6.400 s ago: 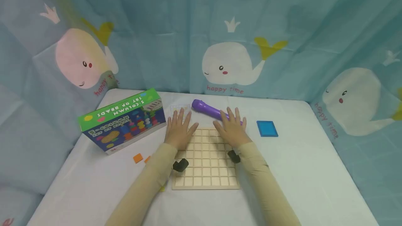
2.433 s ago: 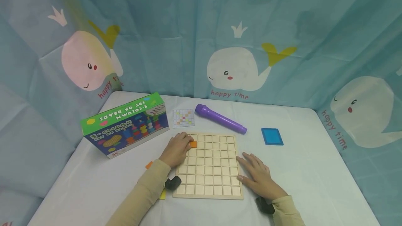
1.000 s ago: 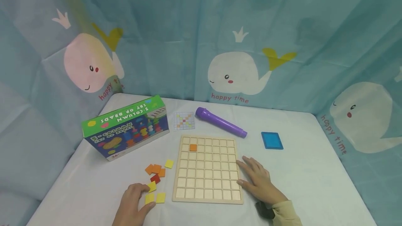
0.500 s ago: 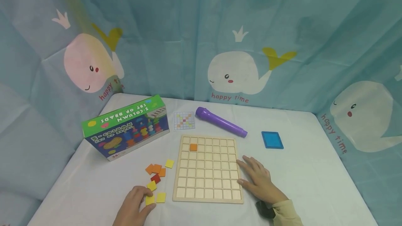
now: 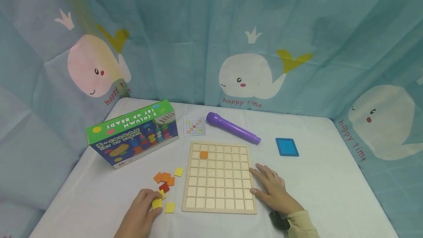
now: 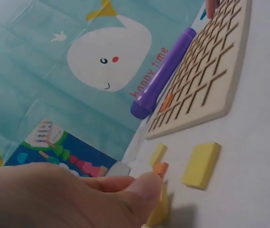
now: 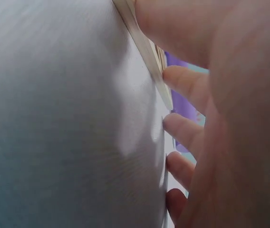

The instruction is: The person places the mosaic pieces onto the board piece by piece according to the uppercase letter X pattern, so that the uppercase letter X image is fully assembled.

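My left hand (image 5: pixel 140 208) pinches a yellow square tile (image 5: pixel 156 204) between thumb and fingers, just over the table. In the left wrist view that yellow tile (image 6: pixel 159 209) shows partly behind the thumb. A second yellow tile (image 5: pixel 162 194) is partly hidden by the fingers, and another yellow tile (image 5: pixel 170 207) lies to the right. Beyond them are a red tile (image 5: pixel 164 187) and several orange tiles (image 5: pixel 165 177). The wooden grid board (image 5: pixel 219 210) has one orange tile (image 5: pixel 203 154) in an upper-left cell. My right hand (image 5: pixel 274 190) rests with extended fingers, thumb and index touching the board's right edge.
A printed pattern card (image 5: pixel 194 126) and a purple microphone-shaped stick (image 5: pixel 233 128) lie behind the board. The bead-set box (image 5: pixel 133 135) stands at the back left. A blue square tray (image 5: pixel 287 147) lies at the right. One yellow tile (image 5: pixel 178 172) sits beside the board's left edge.
An orange tile has been placed in the board by my left hand, which then went back to the loose tiles. Over the last half second it has lifted a yellow tile slightly. The right hand stays still.
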{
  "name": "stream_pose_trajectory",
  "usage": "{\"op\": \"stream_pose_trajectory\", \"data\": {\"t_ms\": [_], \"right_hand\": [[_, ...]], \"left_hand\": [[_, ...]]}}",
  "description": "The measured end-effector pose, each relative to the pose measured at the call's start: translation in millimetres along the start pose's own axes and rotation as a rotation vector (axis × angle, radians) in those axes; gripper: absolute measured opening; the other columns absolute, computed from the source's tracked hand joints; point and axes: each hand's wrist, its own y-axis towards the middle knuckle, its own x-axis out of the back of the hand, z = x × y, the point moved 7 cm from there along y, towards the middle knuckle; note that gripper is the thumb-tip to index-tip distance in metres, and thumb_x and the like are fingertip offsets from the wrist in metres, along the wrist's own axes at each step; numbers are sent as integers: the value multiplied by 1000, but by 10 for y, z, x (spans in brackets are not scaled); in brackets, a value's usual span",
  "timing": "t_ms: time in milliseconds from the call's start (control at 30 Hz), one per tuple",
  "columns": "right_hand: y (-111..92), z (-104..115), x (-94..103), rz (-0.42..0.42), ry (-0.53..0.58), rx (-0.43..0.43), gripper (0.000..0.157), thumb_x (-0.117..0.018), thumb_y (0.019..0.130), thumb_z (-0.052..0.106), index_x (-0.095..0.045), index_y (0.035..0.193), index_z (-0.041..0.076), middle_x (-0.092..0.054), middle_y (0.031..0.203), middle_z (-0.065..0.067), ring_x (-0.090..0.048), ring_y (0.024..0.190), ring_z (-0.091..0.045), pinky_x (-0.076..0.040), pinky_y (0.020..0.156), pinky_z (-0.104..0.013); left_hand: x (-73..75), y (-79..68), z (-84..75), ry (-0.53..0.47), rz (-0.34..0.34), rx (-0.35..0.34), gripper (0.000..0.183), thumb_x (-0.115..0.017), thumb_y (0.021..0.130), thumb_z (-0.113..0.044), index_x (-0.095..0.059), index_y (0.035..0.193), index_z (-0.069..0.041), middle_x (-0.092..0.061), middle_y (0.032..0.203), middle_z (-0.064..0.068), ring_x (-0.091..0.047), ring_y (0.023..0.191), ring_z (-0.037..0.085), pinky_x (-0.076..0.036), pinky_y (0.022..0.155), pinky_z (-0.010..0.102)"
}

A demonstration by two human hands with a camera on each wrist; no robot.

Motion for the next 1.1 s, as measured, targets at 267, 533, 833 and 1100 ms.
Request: {"op": "stream_pose_trajectory", "data": {"t_ms": [267, 533, 833, 1100], "right_hand": [[18, 17, -42, 54, 114, 25, 71, -66, 88, 40, -36, 148, 17, -25, 157, -9, -10, 144, -44, -7, 110, -67], [18, -30, -62, 99, 100, -13, 72, -63, 88, 47, -33, 150, 24, -27, 156, 4, -11, 147, -34, -2, 114, -57], [6, -35, -65, 96, 81, -12, 72, -62, 89, 47, -32, 150, 25, -27, 156, 6, -12, 146, -34, -4, 113, -60], [2, 18, -35, 63, 64, 36, 71, -64, 88, 44, -36, 149, 19, -31, 155, 0, -17, 144, -40, -8, 111, -63]], "left_hand": [[176, 185, -572, -29, -226, -410, 29, -69, 87, -11, -62, 115, -15, -59, 112, -6, -59, 106, 11, -52, 90, 35], [8, 613, -1207, -165, -222, -741, 23, -63, 91, -7, -64, 113, -14, -55, 108, -6, -57, 94, 6, -54, 81, 27], [-380, 1236, -1808, -207, -18, -697, 31, -60, 91, 1, -62, 120, -10, -52, 114, 2, -57, 92, 14, -52, 83, 28], [-765, 1469, -2033, 77, 20, -629, 40, -67, 89, -15, -57, 128, -15, -61, 118, 0, -60, 108, 16, -49, 96, 30]]}}
